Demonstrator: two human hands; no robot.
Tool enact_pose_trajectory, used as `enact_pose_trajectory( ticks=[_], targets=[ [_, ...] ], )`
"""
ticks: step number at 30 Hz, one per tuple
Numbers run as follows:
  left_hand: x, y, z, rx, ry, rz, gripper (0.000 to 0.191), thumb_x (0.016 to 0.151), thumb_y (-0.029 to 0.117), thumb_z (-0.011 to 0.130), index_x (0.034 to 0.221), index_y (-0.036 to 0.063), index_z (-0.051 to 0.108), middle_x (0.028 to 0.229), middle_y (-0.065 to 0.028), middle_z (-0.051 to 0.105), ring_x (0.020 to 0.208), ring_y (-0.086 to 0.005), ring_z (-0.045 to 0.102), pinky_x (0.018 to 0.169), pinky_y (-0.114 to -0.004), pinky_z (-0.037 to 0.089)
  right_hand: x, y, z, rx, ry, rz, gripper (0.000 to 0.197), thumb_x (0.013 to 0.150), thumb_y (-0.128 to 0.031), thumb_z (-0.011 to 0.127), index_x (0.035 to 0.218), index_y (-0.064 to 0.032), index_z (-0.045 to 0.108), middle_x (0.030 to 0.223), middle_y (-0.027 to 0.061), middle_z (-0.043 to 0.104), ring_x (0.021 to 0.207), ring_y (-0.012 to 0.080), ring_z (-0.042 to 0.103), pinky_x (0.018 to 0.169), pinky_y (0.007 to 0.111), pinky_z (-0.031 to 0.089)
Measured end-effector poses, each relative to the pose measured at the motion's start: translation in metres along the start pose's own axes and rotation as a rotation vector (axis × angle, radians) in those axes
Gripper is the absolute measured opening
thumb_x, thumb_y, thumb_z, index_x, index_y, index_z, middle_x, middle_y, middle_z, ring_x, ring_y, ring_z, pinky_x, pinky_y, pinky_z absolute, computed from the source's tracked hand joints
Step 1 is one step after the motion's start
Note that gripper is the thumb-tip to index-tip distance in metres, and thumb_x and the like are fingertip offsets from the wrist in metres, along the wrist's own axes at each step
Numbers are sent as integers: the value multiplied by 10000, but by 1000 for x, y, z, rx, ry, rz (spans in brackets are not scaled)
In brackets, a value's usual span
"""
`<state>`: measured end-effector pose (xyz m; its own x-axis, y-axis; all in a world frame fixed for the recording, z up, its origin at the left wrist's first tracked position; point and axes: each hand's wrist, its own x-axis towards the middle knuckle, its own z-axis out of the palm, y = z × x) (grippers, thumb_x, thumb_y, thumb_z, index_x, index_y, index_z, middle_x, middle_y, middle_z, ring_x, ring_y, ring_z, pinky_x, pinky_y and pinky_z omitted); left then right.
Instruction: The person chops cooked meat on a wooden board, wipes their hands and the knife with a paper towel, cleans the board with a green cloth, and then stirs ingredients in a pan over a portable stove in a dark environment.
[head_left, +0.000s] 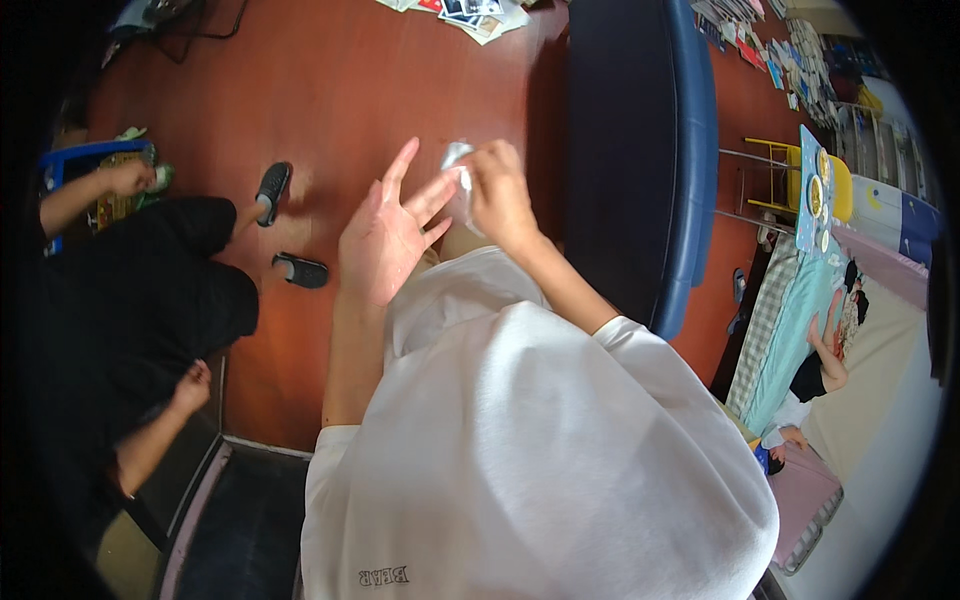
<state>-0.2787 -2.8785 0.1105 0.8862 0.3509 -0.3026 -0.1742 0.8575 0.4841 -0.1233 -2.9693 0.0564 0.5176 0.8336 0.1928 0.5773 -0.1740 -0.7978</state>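
Observation:
Palm up and fingers spread, my left hand looks wet and holds nothing. My right hand grips a crumpled white tissue at the fingertips of my left hand, partly hiding them. Both hands are in front of my white shirt, above the reddish-brown floor.
To my left a person in black clothes sits beside a blue-framed rack. A dark blue padded bench stands to my right. Beyond it are a small table with bowls, a yellow chair and a person lying on a bed.

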Motion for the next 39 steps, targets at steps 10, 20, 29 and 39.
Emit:
enact_pose_trajectory(
  ticks=[10, 20, 29, 39],
  targets=[
    [204, 204, -76, -378, 54, 153, 705, 993, 558, 331, 1573, 192, 166, 1611, -188, 135, 1500, -301, 101, 1195, -514, 113, 246, -50, 78, 312, 216, 66, 173, 985, -57, 506, 995, -17, 674, 1022, 125, 555, 919, 255, 562, 808, 339, 459],
    [393, 408, -90, -492, 71, 324, 718, 987, 549, 334, 1563, 145, 188, 1572, -219, 165, 1480, -357, 124, 1211, -501, 147, 547, 9, 158, 225, 139, -210, 286, 807, 110, 586, 1041, -20, 687, 1021, 167, 560, 927, 341, 558, 776, 384, 487],
    [530, 615, -176, -410, 60, 335, 766, 976, 580, 398, 1556, 118, 206, 1572, -99, 195, 1437, -294, 250, 1168, -522, 216, 791, 7, 248, 245, -24, -270, 163, 879, 27, 581, 1017, -13, 658, 1003, 165, 566, 934, 338, 564, 800, 384, 474],
    [670, 869, -237, -267, 78, 324, 721, 1002, 557, 343, 1552, 110, 211, 1614, -75, 164, 1483, -281, 171, 1194, -527, 180, 1069, 22, 311, 86, 110, -6, 120, 919, 19, 560, 960, 15, 673, 984, 174, 592, 902, 323, 598, 804, 370, 481]
  ],
)
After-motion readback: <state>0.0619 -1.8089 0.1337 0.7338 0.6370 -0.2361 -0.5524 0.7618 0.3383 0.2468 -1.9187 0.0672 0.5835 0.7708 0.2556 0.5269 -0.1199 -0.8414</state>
